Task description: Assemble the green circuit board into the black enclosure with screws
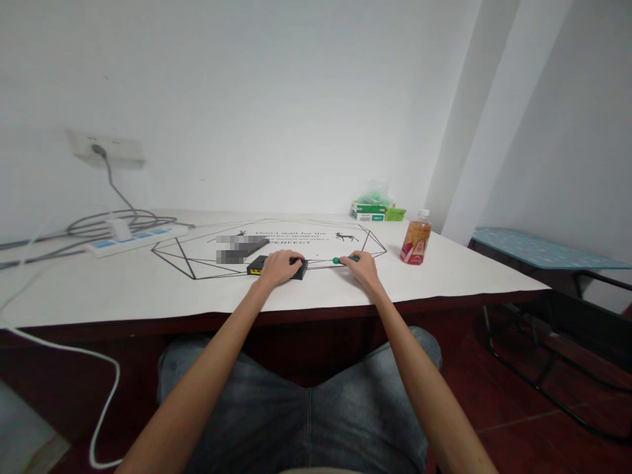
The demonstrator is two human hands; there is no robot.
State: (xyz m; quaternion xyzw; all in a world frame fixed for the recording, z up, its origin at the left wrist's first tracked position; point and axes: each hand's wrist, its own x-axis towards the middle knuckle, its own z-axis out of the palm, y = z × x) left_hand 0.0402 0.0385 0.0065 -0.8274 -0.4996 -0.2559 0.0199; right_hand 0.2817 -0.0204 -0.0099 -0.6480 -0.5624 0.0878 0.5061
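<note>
My left hand (282, 266) lies over a flat black router (299, 270) with yellow ports at its left end, its fingers closed about the top. The router rests on the white tabletop. To the right, my right hand (363, 266) grips a green-handled screwdriver (338, 261) low over the table. Its handle points left, toward the router; whether the thin line there is its shaft or the printed pattern is hard to tell. Just behind the router lies a dark flat piece (251, 247), partly blurred out.
A bottle with a red label (415, 238) stands right of my right hand. Green-and-white boxes (368, 212) sit at the back. On the left are a power strip (135, 241) and coiled cables (118, 224). The table's front edge (316, 311) runs below my wrists.
</note>
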